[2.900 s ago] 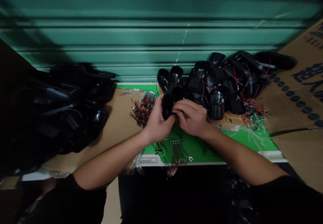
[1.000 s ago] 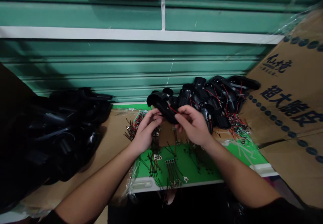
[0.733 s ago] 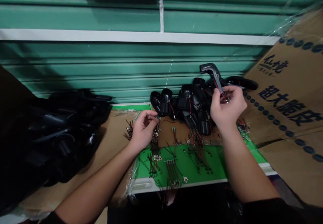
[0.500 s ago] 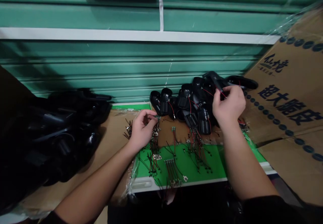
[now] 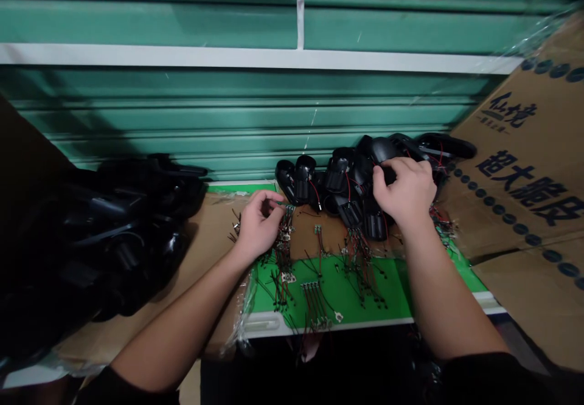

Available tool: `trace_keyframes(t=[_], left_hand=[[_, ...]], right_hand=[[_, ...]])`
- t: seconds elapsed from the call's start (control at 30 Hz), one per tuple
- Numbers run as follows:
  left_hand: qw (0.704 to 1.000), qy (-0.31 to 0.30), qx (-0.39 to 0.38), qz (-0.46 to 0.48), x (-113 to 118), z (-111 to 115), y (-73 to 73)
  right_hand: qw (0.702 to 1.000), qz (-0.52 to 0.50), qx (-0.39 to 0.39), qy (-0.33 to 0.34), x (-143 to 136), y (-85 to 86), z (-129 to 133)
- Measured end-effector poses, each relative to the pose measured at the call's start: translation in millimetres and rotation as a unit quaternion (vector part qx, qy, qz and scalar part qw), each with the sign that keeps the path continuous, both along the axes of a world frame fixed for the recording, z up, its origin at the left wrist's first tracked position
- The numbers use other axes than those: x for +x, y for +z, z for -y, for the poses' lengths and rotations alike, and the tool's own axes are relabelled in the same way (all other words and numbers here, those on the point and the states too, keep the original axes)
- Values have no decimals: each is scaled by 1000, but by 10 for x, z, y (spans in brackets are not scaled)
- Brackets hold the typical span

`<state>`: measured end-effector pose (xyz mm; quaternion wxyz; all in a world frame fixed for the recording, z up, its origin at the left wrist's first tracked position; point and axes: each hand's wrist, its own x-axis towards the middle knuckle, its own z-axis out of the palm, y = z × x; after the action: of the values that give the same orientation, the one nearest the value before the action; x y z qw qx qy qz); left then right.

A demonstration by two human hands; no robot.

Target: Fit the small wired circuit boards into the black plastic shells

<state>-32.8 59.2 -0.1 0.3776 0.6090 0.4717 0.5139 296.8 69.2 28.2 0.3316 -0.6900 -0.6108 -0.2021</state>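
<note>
My left hand (image 5: pixel 261 224) rests over the cardboard beside the green board, its thumb and index finger curled together. A thin green circuit-board piece (image 5: pixel 281 204) shows at its fingertips; the grip is partly hidden. My right hand (image 5: pixel 407 193) is at the pile of black plastic housings. Its thumb and fingers curve around a dark black plastic housing (image 5: pixel 384 149), mostly covered by the hand. Other black housings (image 5: pixel 305 177) with red wires lie to the left. Small boards with red and black wires (image 5: pixel 314 301) lie in front of the hands.
A green board with a white rim (image 5: pixel 337 332) lies under the parts. More black plastic parts (image 5: pixel 123 235) are heaped at the left on cardboard (image 5: pixel 214 222). A printed carton (image 5: pixel 524 210) stands at right. Behind is a green ribbed wall (image 5: pixel 182 119) with a white bar.
My right hand has shifted a little left over the pile, and the housing at its fingers has turned and moved lower. My left hand stays near the same spot. The whole view has shifted slightly.
</note>
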Motion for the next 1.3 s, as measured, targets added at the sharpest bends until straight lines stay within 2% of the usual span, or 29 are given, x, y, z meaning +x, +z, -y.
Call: trace_keyframes(t=[0.2, 0.3, 0.37, 0.43, 0.47, 0.53, 0.63, 0.77, 0.87, 0.97, 1.03, 1.13, 1.2, 1.3], left_hand=[[999, 20, 15, -34, -29, -40, 18], [997, 24, 35, -69, -31, -34, -6], [993, 22, 60, -102, -30, -20, -26], [989, 13, 80, -126, -23, 0, -40], [987, 7, 86, -133, -17, 13, -41], [986, -9, 94, -140, 2, 41, -36], [982, -37, 111, -146, 39, 86, -15], [982, -62, 110, -139, 75, 123, 5], [984, -80, 94, -127, 85, 127, 26], [981, -144, 62, -116, 91, 137, 67], [976, -188, 36, -100, 99, 156, 93], [977, -204, 0, -55, 117, 190, 108], [980, -194, -22, -22, 130, 205, 102], [982, -178, -54, 20, 146, 211, 87]], right_hand=[[1000, -17, 19, -1, -93, 82, 75], [997, -29, 41, 65, -309, 164, 212], [983, -48, -33, 174, -503, 194, 337], [945, -41, -169, 277, -695, 184, 459], [926, -25, -227, 301, -779, 163, 508], [909, 31, -294, 295, -910, 97, 567], [899, 88, -342, 258, -1005, -16, 565], [885, 83, -370, 270, -989, -74, 496], [872, 8, -354, 339, -934, -30, 470], [843, -131, -332, 402, -907, 22, 470], [823, -240, -315, 407, -923, 31, 476], [786, -381, -288, 392, -986, 2, 487], [763, -440, -281, 381, -1031, -31, 492], [743, -478, -280, 376, -1077, -74, 497]])
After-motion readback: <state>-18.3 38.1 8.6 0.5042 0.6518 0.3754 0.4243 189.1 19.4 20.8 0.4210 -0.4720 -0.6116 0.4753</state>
